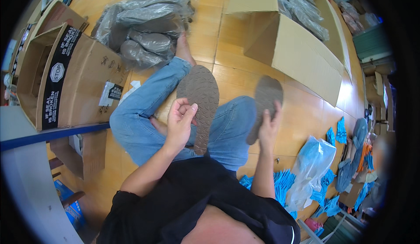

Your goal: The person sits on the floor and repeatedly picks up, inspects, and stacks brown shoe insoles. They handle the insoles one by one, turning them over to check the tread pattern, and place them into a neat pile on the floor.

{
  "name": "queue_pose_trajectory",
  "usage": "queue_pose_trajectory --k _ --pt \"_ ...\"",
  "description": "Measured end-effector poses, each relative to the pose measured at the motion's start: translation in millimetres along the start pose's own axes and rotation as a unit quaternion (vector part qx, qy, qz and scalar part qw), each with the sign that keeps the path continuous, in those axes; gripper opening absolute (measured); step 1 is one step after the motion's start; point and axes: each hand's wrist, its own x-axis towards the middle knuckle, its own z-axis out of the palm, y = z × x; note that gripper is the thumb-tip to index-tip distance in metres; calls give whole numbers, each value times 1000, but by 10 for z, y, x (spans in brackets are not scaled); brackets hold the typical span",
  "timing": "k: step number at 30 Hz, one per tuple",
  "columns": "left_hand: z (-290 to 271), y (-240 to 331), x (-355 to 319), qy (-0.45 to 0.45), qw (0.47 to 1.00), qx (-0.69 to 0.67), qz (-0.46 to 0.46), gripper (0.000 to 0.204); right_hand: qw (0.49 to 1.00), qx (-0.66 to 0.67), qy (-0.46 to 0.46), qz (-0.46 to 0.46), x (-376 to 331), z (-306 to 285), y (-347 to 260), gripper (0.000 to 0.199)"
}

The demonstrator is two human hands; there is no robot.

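Observation:
My left hand [181, 119] grips a brown shoe sole [201, 88] by its edge, thumb on the patterned tread that faces up. The sole stands over my lap, its wide end away from me. To the right, my right hand [269, 126] holds a second brown sole [267, 95], smeared by motion, above my right knee. The two soles are apart. Past my left leg lies a heap of similar brown soles in clear plastic bags [148, 21].
At the left stands a brown carton [87, 82] with black tape. An open carton [306, 56] at the far right holds more bagged pieces. Blue cut pieces [284, 183] and a clear plastic bag [313, 161] lie at my right. My bent legs [148, 95] rest on the wooden floor.

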Motion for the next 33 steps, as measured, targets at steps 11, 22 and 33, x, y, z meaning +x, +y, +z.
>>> queue_pose_trajectory --k 11,22,33 --pt "-292 230 -27 77 991 -108 30 24 956 0 -66 287 -57 -88 1959 58" --pt "-2526 218 -1012 457 834 263 162 20 998 -38 45 27 132 672 547 59" --pt "-3680 -1272 -1495 523 842 32 -128 33 844 230 -225 430 -535 2457 98 94"
